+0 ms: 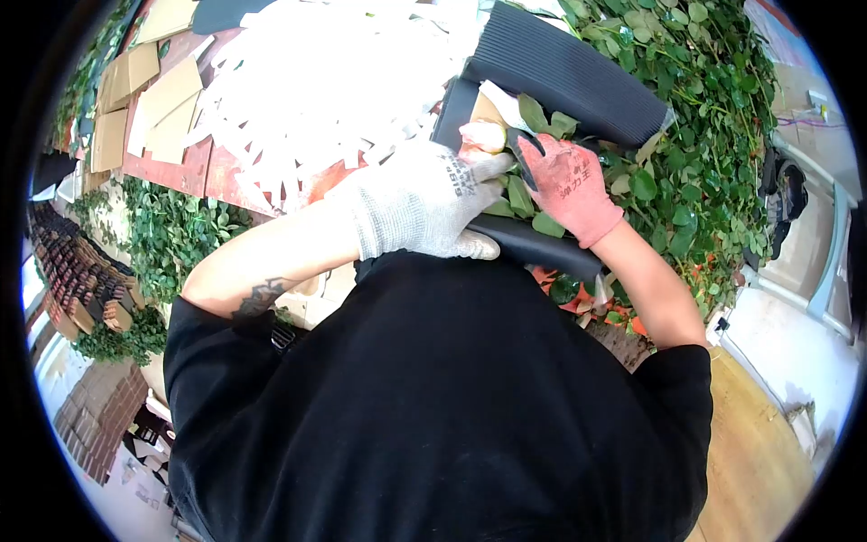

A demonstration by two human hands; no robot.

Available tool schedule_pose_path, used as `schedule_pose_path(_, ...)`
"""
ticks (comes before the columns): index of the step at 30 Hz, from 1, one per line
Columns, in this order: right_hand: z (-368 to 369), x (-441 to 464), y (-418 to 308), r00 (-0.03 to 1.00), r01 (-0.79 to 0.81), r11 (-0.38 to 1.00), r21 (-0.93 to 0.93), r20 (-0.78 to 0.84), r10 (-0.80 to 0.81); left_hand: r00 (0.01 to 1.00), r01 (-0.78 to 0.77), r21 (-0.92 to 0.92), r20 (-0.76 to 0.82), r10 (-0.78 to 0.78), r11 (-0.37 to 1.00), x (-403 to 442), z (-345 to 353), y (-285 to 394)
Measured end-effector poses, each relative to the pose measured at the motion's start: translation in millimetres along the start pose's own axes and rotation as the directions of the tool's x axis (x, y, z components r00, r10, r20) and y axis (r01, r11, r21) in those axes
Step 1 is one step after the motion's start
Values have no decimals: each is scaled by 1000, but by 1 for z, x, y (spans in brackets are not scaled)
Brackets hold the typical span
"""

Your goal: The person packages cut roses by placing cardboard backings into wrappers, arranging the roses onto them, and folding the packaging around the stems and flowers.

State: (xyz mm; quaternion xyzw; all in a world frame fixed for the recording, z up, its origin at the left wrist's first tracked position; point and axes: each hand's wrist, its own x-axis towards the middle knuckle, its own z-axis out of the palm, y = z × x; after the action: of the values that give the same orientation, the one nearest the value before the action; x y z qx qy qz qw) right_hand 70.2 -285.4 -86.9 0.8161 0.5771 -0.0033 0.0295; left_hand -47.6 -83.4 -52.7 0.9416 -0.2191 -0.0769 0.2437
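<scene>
A pale pink-and-cream rose [485,135] lies with its leaves [547,117] in a black ribbed trough [564,68]. My left hand [433,199], in a whitish-grey knit glove, rests just below the bloom. Its fingers stretch toward the flower and its thumb is apart, over the trough's near edge. From the right comes my right hand [571,185] in a red glove with dark fingertips. Its fingers are closed just behind the bloom, at the rose's stem, which the glove and leaves mostly hide.
A heap of white paper strips [307,81] covers much of the red table [172,172]. Cardboard pieces [176,108] lie at its left. Leafy stems [677,172] are piled on the right, with more greenery [181,235] at left. A pale blue-grey chair frame [826,262] stands far right.
</scene>
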Motion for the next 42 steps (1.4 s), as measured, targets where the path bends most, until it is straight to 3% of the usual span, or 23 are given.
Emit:
schedule_pose_path(2, -2, -4, 4, 998, 58, 997, -44, -34, -59, 1000, -10, -16, 7, 10, 1000, 1, 4, 1)
schedule_pose_path(3, -8, -5, 3, 997, 30, 998, -60, 71, -26, 1000, 12, -31, 16, -11, 999, 2, 4, 1)
schedule_pose_path(7, -7, -16, 14, 997, 79, 996, -45, 26, -78, 995, 53, -47, 89, -49, 997, 4, -2, 2)
schedule_pose_path(9, -10, -18, 15, 995, 69, 989, -129, 84, -59, 991, 70, -37, 119, -65, 997, 3, -1, 3)
schedule_pose_path(12, -8, -33, 36, 987, -28, 997, -78, 153, 40, 997, 52, 0, 61, -52, 999, 4, 3, 3)
schedule_pose_path(14, -8, -39, 36, 996, -20, 991, -132, 78, 31, 991, 48, -11, 129, -46, 999, 6, 1, 2)
schedule_pose_path(16, -22, -30, 24, 994, -29, 1000, -5, 103, 30, 991, 60, -41, 126, -54, 997, 6, 3, 3)
schedule_pose_path(21, -11, -14, 3, 994, -109, 994, 0, -1, 109, 1000, 20, -69, 2, -20, 997, 2, 8, -1)
schedule_pose_path(22, -11, -10, 3, 995, -98, 995, 2, 8, 98, 1000, 13, -26, -2, -13, 1000, 2, 7, -1)
schedule_pose_path(24, -20, 3, 6, 957, -271, 937, 220, 167, 237, 1000, 16, -1, -21, -16, 1000, 2, 6, 1)
schedule_pose_path(25, -15, 2, 8, 972, -233, 936, 265, 31, 233, 998, 57, -33, 24, -56, 998, 2, 6, 3)
schedule_pose_path(26, -14, 4, 8, 975, -221, 941, 256, 46, 216, 993, 99, -65, 70, -94, 993, 2, 7, 2)
schedule_pose_path(28, -11, 9, 0, 981, -174, 942, 287, -34, 192, 997, 76, -145, 0, -77, 987, 1, 20, -2)
schedule_pose_path(29, -9, 10, -5, 976, -213, 941, 264, 94, 195, 997, 59, -138, -39, -65, 989, 0, 18, -1)
schedule_pose_path(30, -6, 7, -6, 978, -203, 944, 260, 109, 180, 996, 42, -130, -77, -53, 991, -1, 16, -3)
schedule_pose_path(32, 0, 3, -2, 978, -204, 929, 309, 23, 207, 970, -33, -240, -241, -27, 970, -4, 10, -16)
schedule_pose_path(34, -5, 8, -5, 975, -220, 924, 313, 45, 216, 967, 3, -435, -230, -114, 900, -2, 3, -35)
schedule_pose_path(35, -6, 10, -6, 969, -245, 913, 326, 72, 235, 892, 38, -451, -387, -234, 892, 1, 7, -46)
schedule_pose_path(37, -9, 12, -8, 933, -351, 878, 326, 207, 296, 888, 151, -624, -256, -383, 767, 9, 7, -59)
schedule_pose_path(38, -8, 8, -9, 931, -351, 881, 318, 222, 291, 872, 178, -642, -248, -422, 746, 11, 13, -62)
schedule_pose_path(41, 10, -7, -6, 981, -178, 963, 202, -44, 190, 909, 271, -515, -141, -392, 813, 23, 30, -59)
schedule_pose_path(42, 12, -10, -3, 982, -176, 965, 196, -35, 186, 906, 279, -465, -162, -391, 840, 23, 33, -56)
